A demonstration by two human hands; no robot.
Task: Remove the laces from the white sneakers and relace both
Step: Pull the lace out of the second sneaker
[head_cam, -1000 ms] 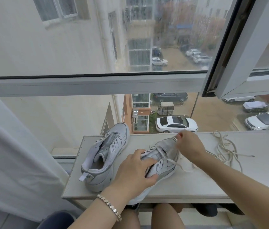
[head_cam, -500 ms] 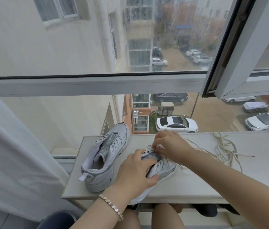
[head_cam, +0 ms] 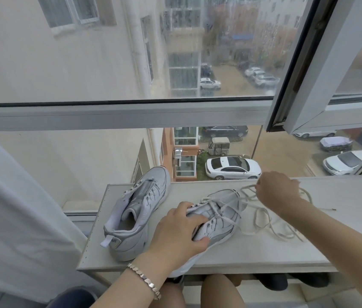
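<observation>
Running this one remote, here's my view. Biggest thing is the window (head_cam: 131,114), rain-streaked, with its open sash (head_cam: 322,63) swung in at upper right and parked cars down below. A pale curtain (head_cam: 13,207) hangs down the whole left side.

Everything sits on a light table (head_cam: 264,250) pushed up to the glass, knees showing under its near edge.

The laceless sneaker (head_cam: 140,210) stands upright on the left part of the table. Its long axis runs heel-near to toe-far, with the toe pointing at the window and reaching the table's far edge.

The held sneaker (head_cam: 220,216) is just right of it, not touching. Its toe points away and to the right, and its heel end hangs over the near edge toward me. My left hand (head_cam: 175,236) blocks most of that heel and collar: fingers curl over the top, thumb underneath, gripping it.

My right hand (head_cam: 275,192) is up past the toe, fingers curled in, pinching the lace (head_cam: 245,188), which still runs back into the eyelets. The back of the hand faces me, so I can't tell which fingers do it.

A loose lace (head_cam: 262,227) lies tangled on the table to the right, partly under my right forearm.

Bracelet (head_cam: 144,281) on the left wrist.
</observation>
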